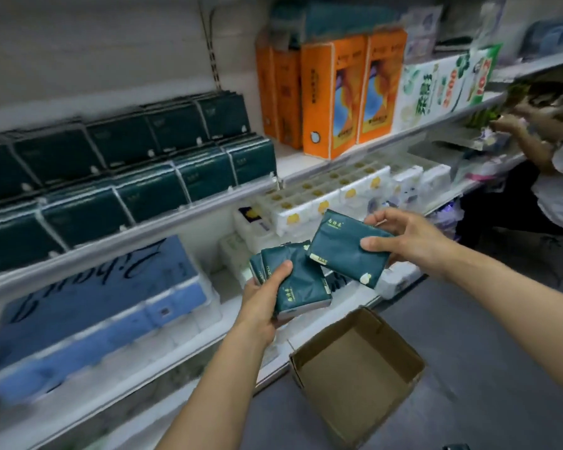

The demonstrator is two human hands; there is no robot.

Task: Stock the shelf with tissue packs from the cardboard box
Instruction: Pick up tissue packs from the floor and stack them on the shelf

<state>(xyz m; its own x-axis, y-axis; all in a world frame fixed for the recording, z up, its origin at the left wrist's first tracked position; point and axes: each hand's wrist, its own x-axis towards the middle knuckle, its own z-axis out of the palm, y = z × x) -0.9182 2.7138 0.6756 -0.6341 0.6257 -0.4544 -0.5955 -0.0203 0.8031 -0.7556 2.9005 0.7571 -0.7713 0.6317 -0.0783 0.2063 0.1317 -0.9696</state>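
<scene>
The left hand [260,303], just below the centre of the view, grips a small stack of dark green plastic-wrapped tissue packs [298,284]; its thumb lies curled over the top pack's near corner and the other fingers are hidden beneath the stack. At about two o'clock from it, the right hand [403,237] pinches a single dark green tissue pack with gold lettering [350,248], thumb on the upper face, forefinger curled over the far edge, the pack tilted and its near corner overlapping the stack without clearly touching it.

At five o'clock, on the grey floor, stands an open brown cardboard box [358,375], its flaps up; no packs can be seen inside it.

At ten o'clock, the white metal shelf [163,222] carries rows of matching dark green tissue packs [117,183], stacked two high and running from the left edge to the shelf's middle. At twelve o'clock, on the same board, stand tall orange paper-roll packages [332,95], with a white and green printed package [436,89] just beside them at one o'clock.

On the shelf below, at eight o'clock, lies a large blue wrapped bundle with dark script lettering [95,297]; white toilet-roll packs with yellow spots [325,196] sit behind the hands.

At three o'clock another person in a pale shirt [556,177] reaches into the shelving.
</scene>
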